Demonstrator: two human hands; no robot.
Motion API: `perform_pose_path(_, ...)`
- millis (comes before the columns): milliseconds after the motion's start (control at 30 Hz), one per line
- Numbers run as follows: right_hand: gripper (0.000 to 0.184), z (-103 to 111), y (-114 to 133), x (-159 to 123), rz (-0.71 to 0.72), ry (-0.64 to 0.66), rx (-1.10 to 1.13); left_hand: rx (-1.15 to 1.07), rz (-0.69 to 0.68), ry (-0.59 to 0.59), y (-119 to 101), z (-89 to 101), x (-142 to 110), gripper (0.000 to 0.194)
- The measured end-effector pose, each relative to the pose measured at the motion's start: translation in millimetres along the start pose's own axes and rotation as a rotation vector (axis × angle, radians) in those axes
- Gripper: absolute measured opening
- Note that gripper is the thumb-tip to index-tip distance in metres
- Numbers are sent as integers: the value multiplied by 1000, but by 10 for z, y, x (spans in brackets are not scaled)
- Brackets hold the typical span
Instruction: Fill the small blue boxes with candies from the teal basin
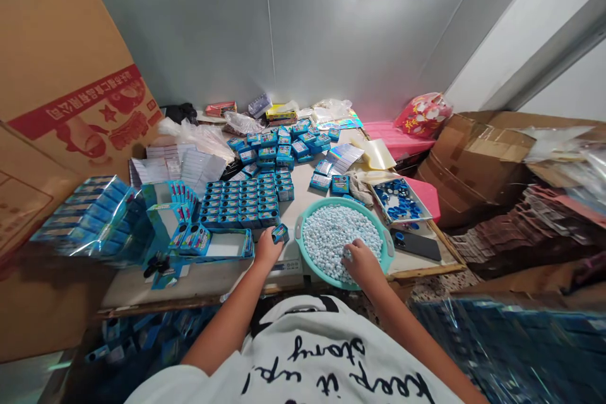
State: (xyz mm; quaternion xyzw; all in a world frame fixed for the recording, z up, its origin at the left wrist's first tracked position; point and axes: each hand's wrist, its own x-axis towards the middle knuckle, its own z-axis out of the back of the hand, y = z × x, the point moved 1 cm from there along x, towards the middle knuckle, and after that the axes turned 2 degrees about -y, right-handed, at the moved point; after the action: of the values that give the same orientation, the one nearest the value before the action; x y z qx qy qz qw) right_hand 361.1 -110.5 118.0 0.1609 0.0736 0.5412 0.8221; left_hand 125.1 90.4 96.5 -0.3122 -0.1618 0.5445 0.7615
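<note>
My left hand [268, 250] is closed around a small blue box [279, 233], just left of the basin and in front of the grouped boxes. My right hand [362, 262] reaches into a round turquoise basin [299, 237] full of small pale blue and white pellets [331, 233]. Its fingers are curled together among the pellets; how many they grip is hidden. Tight rows of similar blue boxes [240, 202] stand beyond my left hand, dark round openings showing on some. Left of it lies an open display carton [230, 243], with a few boxes at its left end.
Loose blue boxes [284, 145] are heaped at the back. To the right are a white tray of blue round pieces [400, 199] and a dark phone [416, 246]. Wrapped packs [95, 218] and a large cardboard carton [61, 88] flank the left; cardboard boxes [473, 164] stand right.
</note>
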Motion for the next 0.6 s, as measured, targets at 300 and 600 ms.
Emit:
perform_pose_path(300, 16, 89, 87, 81, -78, 134, -27, -61, -187, -267, 122, -20, -164, 63)
perform_pose_path(600, 20, 181, -4, 216, -9, 243, -72, -159, -310, -316, 581, 300, -799, 39)
